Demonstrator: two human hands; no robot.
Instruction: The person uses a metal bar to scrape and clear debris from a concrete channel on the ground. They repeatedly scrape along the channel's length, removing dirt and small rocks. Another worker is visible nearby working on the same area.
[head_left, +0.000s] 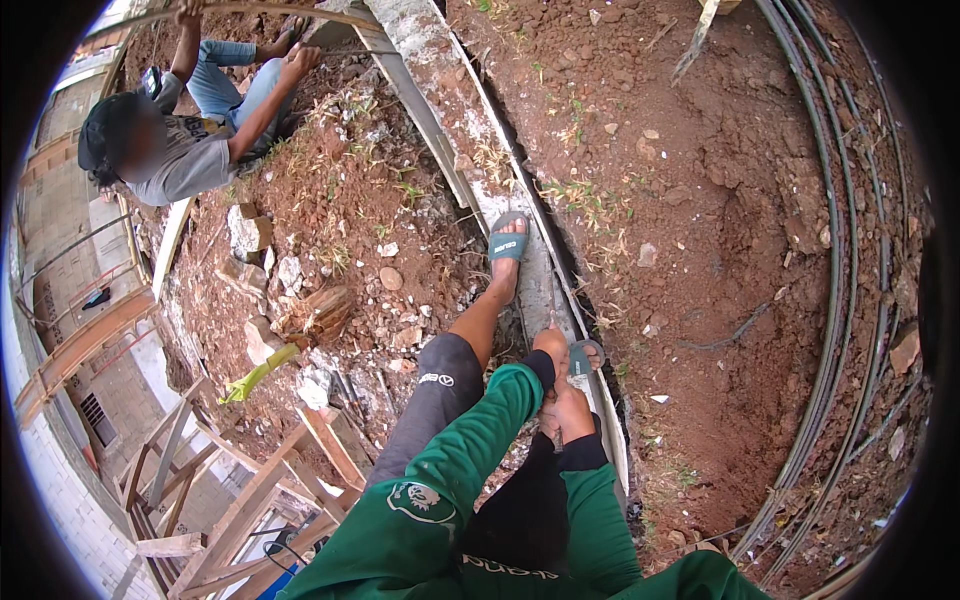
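My left hand (550, 345), in a green sleeve with a dark cuff, is closed in front of me over the narrow concrete strip (540, 270). Just below it, my right hand (572, 410) is closed too, its fingers nearly meeting the left. What they hold, if anything, is too small to make out. Both hands are beside my sandalled right foot (587, 357). My left foot wears a teal slide sandal (508, 241) and stands farther along the strip, between its board edges.
A co-worker (190, 150) sits at the far left, one hand raised to a long board (280, 10). Rocks (248, 232) and a yellow-green strip (260, 375) lie on the soil. Timber framing (240, 520) stands at lower left. Black cables (835, 250) curve along the right.
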